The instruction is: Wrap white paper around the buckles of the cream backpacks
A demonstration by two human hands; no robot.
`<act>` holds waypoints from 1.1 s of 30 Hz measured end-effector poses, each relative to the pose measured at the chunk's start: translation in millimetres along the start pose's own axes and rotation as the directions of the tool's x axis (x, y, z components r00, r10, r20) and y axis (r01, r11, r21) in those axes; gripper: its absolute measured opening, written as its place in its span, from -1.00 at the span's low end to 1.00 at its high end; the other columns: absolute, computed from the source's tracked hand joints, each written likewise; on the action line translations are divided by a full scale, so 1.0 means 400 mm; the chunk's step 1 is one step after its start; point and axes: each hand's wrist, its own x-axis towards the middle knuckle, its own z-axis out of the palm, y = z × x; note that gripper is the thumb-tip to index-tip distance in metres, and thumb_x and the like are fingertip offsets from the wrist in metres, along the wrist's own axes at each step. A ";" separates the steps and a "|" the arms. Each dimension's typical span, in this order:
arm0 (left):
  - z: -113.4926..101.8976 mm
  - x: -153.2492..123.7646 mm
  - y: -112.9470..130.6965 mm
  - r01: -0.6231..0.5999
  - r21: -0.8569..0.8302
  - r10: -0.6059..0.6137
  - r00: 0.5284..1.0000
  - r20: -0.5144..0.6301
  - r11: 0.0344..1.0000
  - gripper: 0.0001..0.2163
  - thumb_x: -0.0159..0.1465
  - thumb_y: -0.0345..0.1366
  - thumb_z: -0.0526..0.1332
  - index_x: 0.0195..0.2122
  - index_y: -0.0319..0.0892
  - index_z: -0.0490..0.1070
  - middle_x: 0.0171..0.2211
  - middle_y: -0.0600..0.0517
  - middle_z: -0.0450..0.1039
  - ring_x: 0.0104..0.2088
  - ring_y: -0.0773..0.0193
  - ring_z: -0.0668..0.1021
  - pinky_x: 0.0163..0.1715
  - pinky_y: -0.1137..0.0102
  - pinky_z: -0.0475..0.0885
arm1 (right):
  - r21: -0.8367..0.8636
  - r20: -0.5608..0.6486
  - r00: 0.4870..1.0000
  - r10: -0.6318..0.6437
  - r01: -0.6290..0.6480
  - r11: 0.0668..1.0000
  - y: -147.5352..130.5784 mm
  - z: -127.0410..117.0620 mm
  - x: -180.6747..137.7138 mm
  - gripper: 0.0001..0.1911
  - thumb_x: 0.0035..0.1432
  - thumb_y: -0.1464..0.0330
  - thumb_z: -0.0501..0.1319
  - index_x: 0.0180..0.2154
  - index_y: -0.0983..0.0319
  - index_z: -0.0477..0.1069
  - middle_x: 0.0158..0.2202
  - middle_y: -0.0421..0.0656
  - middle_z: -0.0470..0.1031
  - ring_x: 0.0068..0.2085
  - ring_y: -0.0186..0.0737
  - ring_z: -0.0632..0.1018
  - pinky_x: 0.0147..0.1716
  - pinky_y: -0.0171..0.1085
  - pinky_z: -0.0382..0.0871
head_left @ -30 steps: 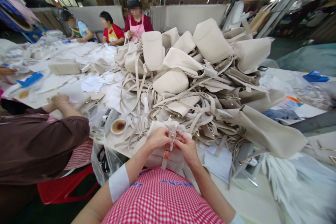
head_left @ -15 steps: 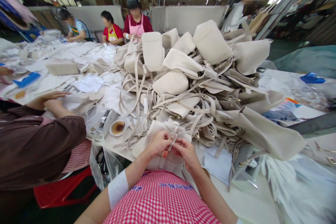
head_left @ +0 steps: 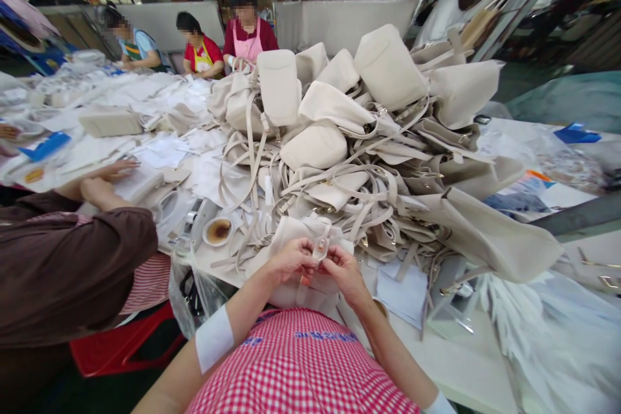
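Observation:
A beige bag (head_left: 288, 229) lies in front of me at the table edge, against the foot of a big heap of similar bags (head_left: 315, 145). Both my hands meet at its strap tab (head_left: 321, 242), which has a small buckle. My left hand (head_left: 294, 260) pinches the tab from the left, fingers closed. From the right, my right hand (head_left: 343, 270) pinches the same tab between thumb and fingers. Something small and orange-red shows just under my left fingers; what it is I cannot make out. The lower part of the bag is partly hidden by my hands and apron.
Left of the bag stands a small white bowl (head_left: 218, 231) of brown liquid. A co-worker's brown sleeve (head_left: 77, 265) and hands are close on my left. White sheets (head_left: 402, 291) and clear plastic (head_left: 557, 330) lie to the right. Several people work across the table.
My right hand has moved in closer to my left, and the strap tab now stands upright between both hands' fingers. The view has shifted slightly.

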 end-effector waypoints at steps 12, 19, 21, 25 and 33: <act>0.023 0.046 -0.005 -0.174 0.107 0.186 0.975 -0.122 0.979 -0.82 0.05 -0.28 0.37 -0.41 -0.21 0.41 -0.53 0.11 0.41 -0.55 0.40 0.40 -0.51 0.47 0.31 | 0.015 -0.110 0.986 0.124 -0.123 0.992 0.043 -0.003 -0.041 -0.81 -0.19 0.32 0.35 -0.43 0.19 0.44 -0.55 -0.27 0.48 -0.52 -0.26 0.47 -0.47 -0.25 0.41; 0.015 0.012 -0.017 -0.466 0.800 0.672 0.732 0.111 0.376 -0.83 0.27 -0.35 0.16 -0.47 -0.14 0.44 -0.42 -0.01 0.38 -0.32 0.20 0.43 -0.21 0.33 0.32 | 0.063 -0.120 0.992 0.045 -0.038 0.997 0.045 0.027 -0.026 -0.82 -0.10 0.28 0.26 -0.40 0.19 0.54 -0.47 -0.22 0.52 -0.46 -0.24 0.45 -0.39 -0.24 0.42; 0.022 0.011 -0.018 -0.439 0.836 0.685 0.720 0.109 0.328 -0.81 0.28 -0.34 0.14 -0.49 -0.13 0.40 -0.41 -0.02 0.36 -0.30 0.18 0.42 -0.21 0.33 0.31 | -0.035 -0.130 0.991 0.011 -0.016 0.999 0.056 0.038 -0.020 -0.85 -0.12 0.27 0.25 -0.47 0.20 0.53 -0.51 -0.22 0.49 -0.46 -0.24 0.43 -0.40 -0.25 0.39; 0.050 0.017 -0.033 -0.394 0.841 0.748 0.664 -0.019 0.371 -0.85 0.27 -0.40 0.10 -0.45 -0.13 0.34 -0.39 -0.01 0.36 -0.28 0.19 0.42 -0.24 0.34 0.31 | -0.079 -0.130 0.991 0.019 -0.029 0.996 0.069 0.045 -0.033 -0.87 -0.13 0.30 0.22 -0.60 0.20 0.44 -0.61 -0.24 0.39 -0.50 -0.26 0.37 -0.46 -0.29 0.33; 0.051 0.026 0.006 -0.512 0.808 0.750 0.647 0.139 0.293 -0.87 0.28 -0.39 0.10 -0.42 -0.15 0.34 -0.37 -0.02 0.39 -0.32 0.21 0.43 -0.29 0.34 0.31 | -0.381 0.050 0.996 -0.078 0.091 0.920 0.074 0.050 -0.084 -0.89 -0.10 0.44 0.11 -0.54 0.20 0.41 -0.54 -0.21 0.43 -0.45 -0.23 0.42 -0.37 -0.28 0.31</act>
